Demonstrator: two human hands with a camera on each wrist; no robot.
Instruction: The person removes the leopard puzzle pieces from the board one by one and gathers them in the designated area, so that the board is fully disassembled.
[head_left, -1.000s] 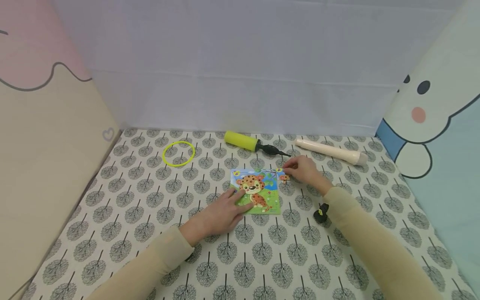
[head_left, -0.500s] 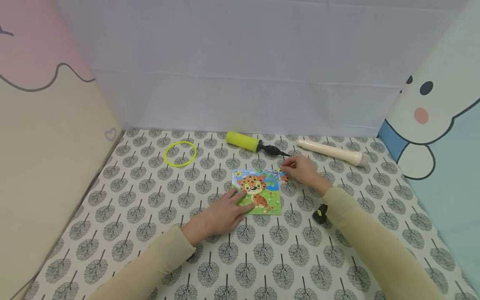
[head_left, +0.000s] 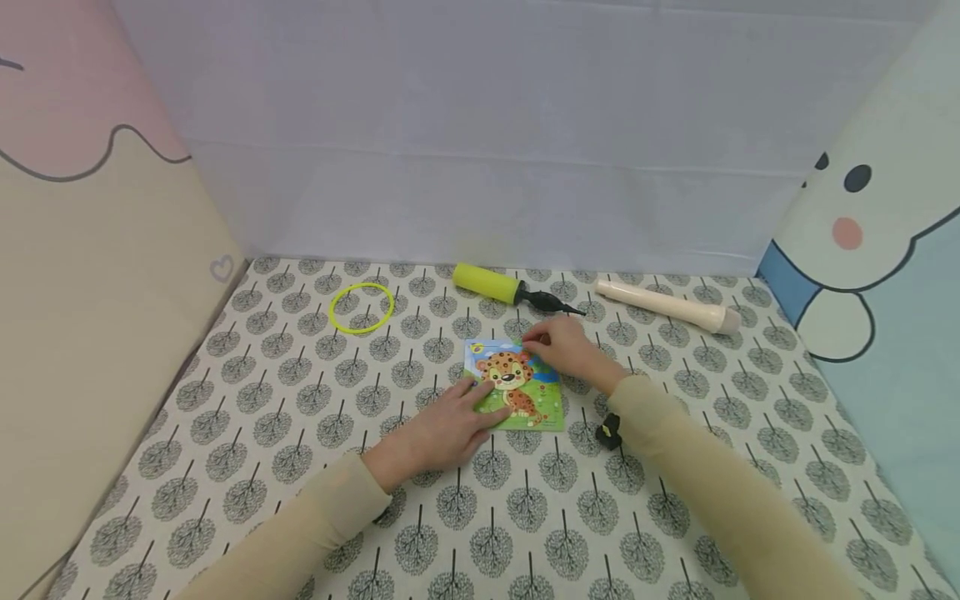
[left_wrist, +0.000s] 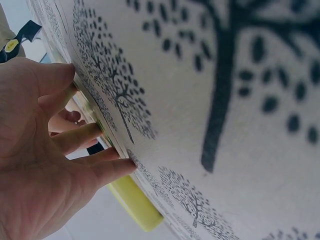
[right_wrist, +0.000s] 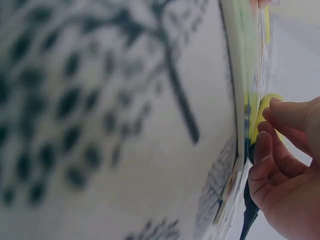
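Observation:
A square picture puzzle (head_left: 542, 408) with a cartoon leopard on grass lies on the cloth. My left hand (head_left: 442, 425) rests on its lower left part with fingers spread; the left wrist view shows those fingers (left_wrist: 112, 170) extended along the puzzle's edge. Above the puzzle's upper right corner is my right hand (head_left: 573, 350), its thumb and fingertips close together near the leopard's ear. In the right wrist view the fingers (right_wrist: 272, 155) are bent, and whether they hold anything cannot be told. A thin flat piece (right_wrist: 227, 190) lies against the puzzle's edge there; in the head view the hand hides that spot.
Behind the puzzle lies a yellow hand pump (head_left: 486, 283) with a black nozzle (head_left: 551, 302). To its right is a cream tube-shaped object (head_left: 660, 306), and a yellow ring (head_left: 362, 308) lies at the left. The tree-print cloth (head_left: 300, 492) ends at a pale back wall.
My right hand has moved left, from the small leopard piece beside the puzzle to over its upper right corner. The left hand stays in place.

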